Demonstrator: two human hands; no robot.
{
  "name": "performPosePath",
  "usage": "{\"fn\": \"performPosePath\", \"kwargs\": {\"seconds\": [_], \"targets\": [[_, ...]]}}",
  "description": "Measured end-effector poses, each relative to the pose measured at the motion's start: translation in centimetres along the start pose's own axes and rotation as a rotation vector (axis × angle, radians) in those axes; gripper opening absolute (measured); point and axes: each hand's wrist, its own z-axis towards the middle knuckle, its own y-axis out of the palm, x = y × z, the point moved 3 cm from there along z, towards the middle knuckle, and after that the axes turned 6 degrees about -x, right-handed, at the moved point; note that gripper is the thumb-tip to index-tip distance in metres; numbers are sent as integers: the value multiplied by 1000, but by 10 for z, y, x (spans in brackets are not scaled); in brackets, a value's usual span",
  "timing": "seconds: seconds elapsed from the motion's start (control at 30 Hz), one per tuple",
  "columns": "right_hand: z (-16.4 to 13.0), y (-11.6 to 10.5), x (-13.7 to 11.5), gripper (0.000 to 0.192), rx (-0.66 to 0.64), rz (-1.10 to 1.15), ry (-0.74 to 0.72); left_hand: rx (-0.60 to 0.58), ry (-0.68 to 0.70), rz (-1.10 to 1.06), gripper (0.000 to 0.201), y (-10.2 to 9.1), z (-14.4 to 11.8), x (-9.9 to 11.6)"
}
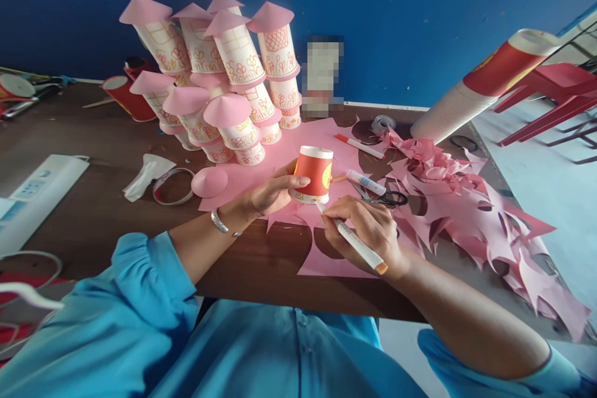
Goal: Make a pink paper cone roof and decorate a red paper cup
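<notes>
My left hand is wrapped round a red paper cup with white bands and a yellow print, holding it over the pink paper. Pinched in my right hand is a white marker with an orange end; its tip meets the white band at the cup's lower edge, where small drawn marks show. Just beyond my right hand lie a glue stick and black-handled scissors. Behind the cup stand several stacked paper-cup towers with pink cone roofs and orange flower drawings.
Cut pink paper scraps cover the right side. A tall stack of cups leans at the back right. A red marker, clear tape, a tape roll and a pink cone lie about. A blue wall rises behind.
</notes>
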Motion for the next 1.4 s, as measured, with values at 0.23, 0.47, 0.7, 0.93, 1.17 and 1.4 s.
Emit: {"fn": "performPosePath", "kwargs": {"seconds": [0.23,0.47,0.7,0.93,1.17,1.4], "targets": [[1,-1,0,18,-21,22,39,13,-26,-3,41,2,0,2],[0,-2,1,18,-12,-16,76,35,-16,4,36,6,0,5],[3,-6,-2,20,7,-16,48,4,-10,-3,37,5,2,4],[2,-10,3,18,121,67,22,63,13,-58,40,2,4,3],[1,-6,3,21,106,4,-17,94,-15,-137,46,2,1,4],[1,-6,0,19,76,33,-57,85,-45,-76,50,6,0,4]]}}
